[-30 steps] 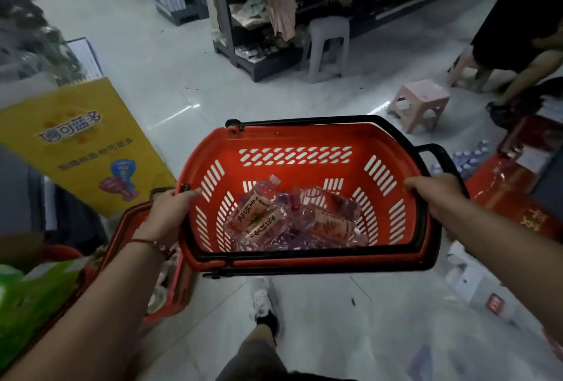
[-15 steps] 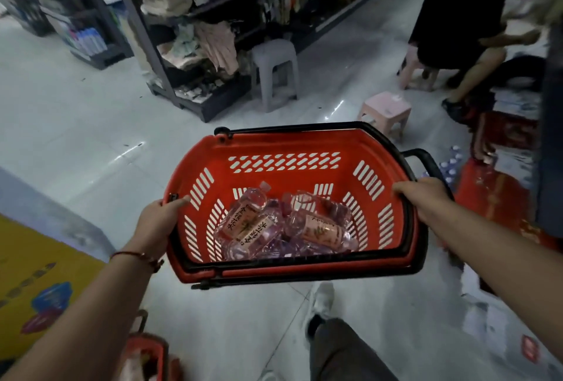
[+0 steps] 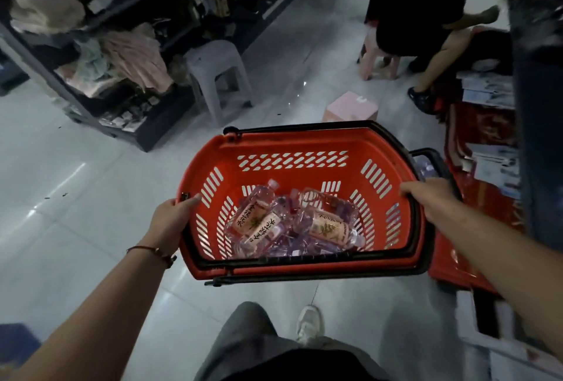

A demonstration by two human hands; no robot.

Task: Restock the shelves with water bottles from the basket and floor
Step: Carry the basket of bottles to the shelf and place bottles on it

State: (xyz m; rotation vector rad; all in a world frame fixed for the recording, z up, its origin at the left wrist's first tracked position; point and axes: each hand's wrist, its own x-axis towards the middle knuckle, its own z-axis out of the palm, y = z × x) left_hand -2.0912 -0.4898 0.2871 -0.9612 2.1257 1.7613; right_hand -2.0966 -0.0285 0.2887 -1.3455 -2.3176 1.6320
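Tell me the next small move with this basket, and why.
Probably set the basket down on bare floor. The left hand and right hand each grip a side rim, so neither is free to lift a bottle. The bottles lie loose in the bottom. A pink stool stands just beyond the basket, so keep short of it.

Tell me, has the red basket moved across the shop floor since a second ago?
Yes. The red basket, carried in both hands, has gone forward toward the pink stool, whose lower part its far rim now hides.
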